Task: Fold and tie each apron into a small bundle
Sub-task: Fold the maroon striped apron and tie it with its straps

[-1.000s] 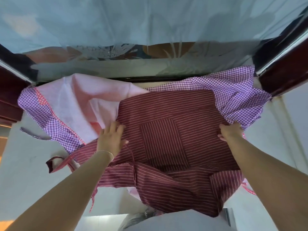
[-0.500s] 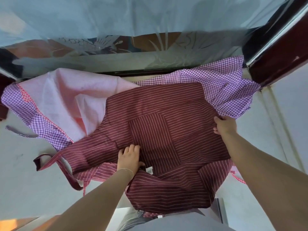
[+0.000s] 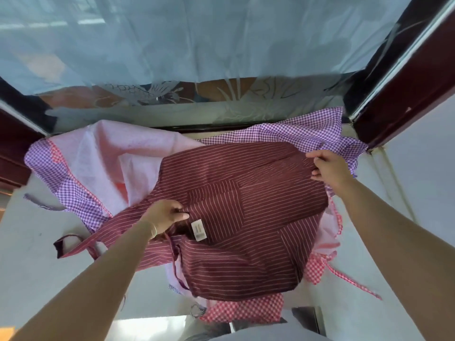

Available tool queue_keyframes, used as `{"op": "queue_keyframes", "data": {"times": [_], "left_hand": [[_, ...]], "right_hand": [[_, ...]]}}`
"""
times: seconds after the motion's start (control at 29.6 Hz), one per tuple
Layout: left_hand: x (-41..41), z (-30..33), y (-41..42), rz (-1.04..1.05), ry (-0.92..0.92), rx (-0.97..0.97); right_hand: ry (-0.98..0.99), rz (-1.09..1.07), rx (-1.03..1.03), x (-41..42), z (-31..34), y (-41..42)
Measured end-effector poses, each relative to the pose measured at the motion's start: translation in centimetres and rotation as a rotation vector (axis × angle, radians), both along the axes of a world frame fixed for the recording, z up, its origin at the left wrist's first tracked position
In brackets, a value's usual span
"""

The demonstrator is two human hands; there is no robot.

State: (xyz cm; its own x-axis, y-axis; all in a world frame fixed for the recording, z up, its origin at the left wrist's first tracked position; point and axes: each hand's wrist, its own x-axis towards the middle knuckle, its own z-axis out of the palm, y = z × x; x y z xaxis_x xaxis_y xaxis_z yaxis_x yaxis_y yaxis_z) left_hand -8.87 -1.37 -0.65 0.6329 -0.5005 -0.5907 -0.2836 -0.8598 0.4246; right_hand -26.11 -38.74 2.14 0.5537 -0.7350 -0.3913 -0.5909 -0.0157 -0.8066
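The left hand (image 3: 165, 216) pinches a fold of the striped apron (image 3: 246, 217) near its left edge, fingers curled into the cloth just beside a small sewn label (image 3: 199, 230). The right hand (image 3: 331, 169) grips the apron's far right corner, fingers closed on the hem. Between them the apron lies spread on the pale worktop (image 3: 32, 254), partly doubled over at the near side, on top of a pink and purple checked apron (image 3: 81, 173) that reaches out to the left and the far right.

The likely trouble, as I judge it: the two aprons overlap closely, so a pull on the striped one could drag the checked one with it, or a hand could catch both layers at once and fold them together. The striped tie (image 3: 73, 244) trailing off to the left, and a red checked strap (image 3: 349, 279) loose on the near right, could get trapped inside a fold and be out of reach when it comes to tying.

The striped cloth looks thin and woven, dark maroon with fine pale lines, and has a square pocket (image 3: 216, 200) whose stripes run crosswise. It creases softly. The checked cloth looks equally light and its pink lining is plain and limp.
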Motion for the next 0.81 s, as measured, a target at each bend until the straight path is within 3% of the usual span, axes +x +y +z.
{"op": "queue_keyframes", "data": {"times": [0.1,0.2,0.27,0.37,0.44,0.51,0.57,0.68,0.81], "left_hand": [[2.8,4.1,0.0,0.025,-0.114,-0.077],[5.4,7.9,-0.3,0.027,-0.288,-0.124],[7.3,10.0,-0.6,-0.045,-0.386,-0.072],[11.0,13.7,-0.7,-0.045,-0.629,-0.029],[12.8,16.5,-0.2,0.035,-0.841,-0.086],[13.6,18.0,-0.2,0.109,-0.935,-0.166],[13.0,17.7,-1.1,0.095,-0.887,-0.190],[10.1,14.9,-3.8,-0.083,-0.663,-0.189],[6.1,12.4,-9.0,-0.277,-0.581,-0.129]], "right_hand": [[0.072,0.383,-0.028,0.8,3.2,-0.3],[0.229,0.598,-0.340,2.7,5.8,-0.4],[0.186,0.502,-0.480,4.1,7.4,-0.6],[-0.063,0.207,-0.479,6.0,10.4,-1.8],[-0.250,0.044,-0.412,6.7,12.5,-2.7],[-0.326,-0.001,-0.470,6.8,13.4,-3.5],[-0.289,0.096,-0.647,6.3,14.0,-2.7],[-0.311,0.269,-0.837,6.2,15.0,0.0],[-0.404,0.391,-0.950,6.8,17.3,3.1]]}}
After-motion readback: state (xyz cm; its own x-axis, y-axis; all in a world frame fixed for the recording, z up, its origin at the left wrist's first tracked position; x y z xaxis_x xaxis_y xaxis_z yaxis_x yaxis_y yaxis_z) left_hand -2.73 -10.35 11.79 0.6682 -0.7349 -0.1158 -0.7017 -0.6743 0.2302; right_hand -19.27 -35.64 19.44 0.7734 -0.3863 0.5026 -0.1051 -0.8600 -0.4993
